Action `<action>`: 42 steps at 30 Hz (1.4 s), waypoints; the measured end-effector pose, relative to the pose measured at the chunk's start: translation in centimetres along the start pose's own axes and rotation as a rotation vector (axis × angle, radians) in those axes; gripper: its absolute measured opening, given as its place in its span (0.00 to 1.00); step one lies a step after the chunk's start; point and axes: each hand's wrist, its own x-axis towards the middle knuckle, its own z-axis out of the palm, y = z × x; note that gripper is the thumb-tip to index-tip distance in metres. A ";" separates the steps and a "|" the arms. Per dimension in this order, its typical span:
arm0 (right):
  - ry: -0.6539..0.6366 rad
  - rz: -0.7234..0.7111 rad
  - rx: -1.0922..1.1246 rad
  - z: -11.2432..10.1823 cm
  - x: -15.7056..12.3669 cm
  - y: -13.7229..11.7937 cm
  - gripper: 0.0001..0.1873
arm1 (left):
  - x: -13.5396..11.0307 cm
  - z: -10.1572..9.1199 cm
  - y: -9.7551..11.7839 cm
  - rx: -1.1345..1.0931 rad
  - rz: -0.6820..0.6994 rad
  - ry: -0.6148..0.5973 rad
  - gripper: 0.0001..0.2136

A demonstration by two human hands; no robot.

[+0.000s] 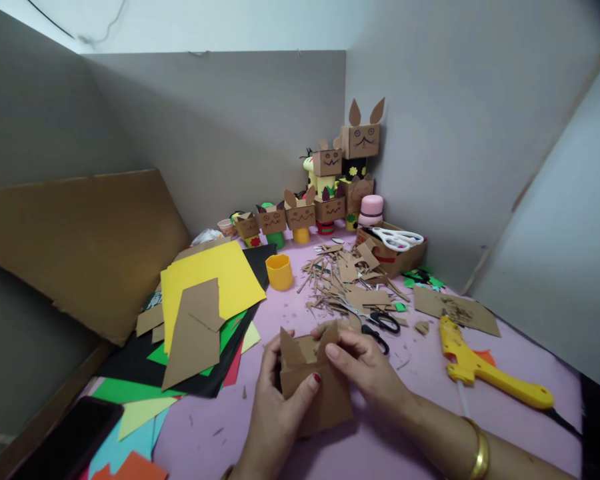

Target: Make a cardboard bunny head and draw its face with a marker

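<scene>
A small brown cardboard box (325,403) with two pointed ears sticking up from its top edge is between my hands, just above or on the pink table. My left hand (275,400) wraps the box's left side, its thumb across the front face. With my right hand (363,360) I pinch the right cardboard ear (327,339), thumb in front and fingers behind. The left cardboard ear (289,348) stands beside my left fingers. Black-handled scissors (383,325) lie just beyond my right hand.
Cardboard scraps (350,267) cover the table's middle. A yellow glue gun (495,380) lies at right, near a stained cardboard piece (480,319). Coloured paper sheets (250,280) and a phone (70,437) are at left. Several cardboard animal figures (300,215), a yellow ring (279,273) and white scissors (395,239) sit farther back.
</scene>
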 end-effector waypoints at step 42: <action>0.043 -0.150 0.007 0.0 1.2 0.5 0.17 | 2.1 -1.7 -1.4 -0.027 -0.038 0.140 0.28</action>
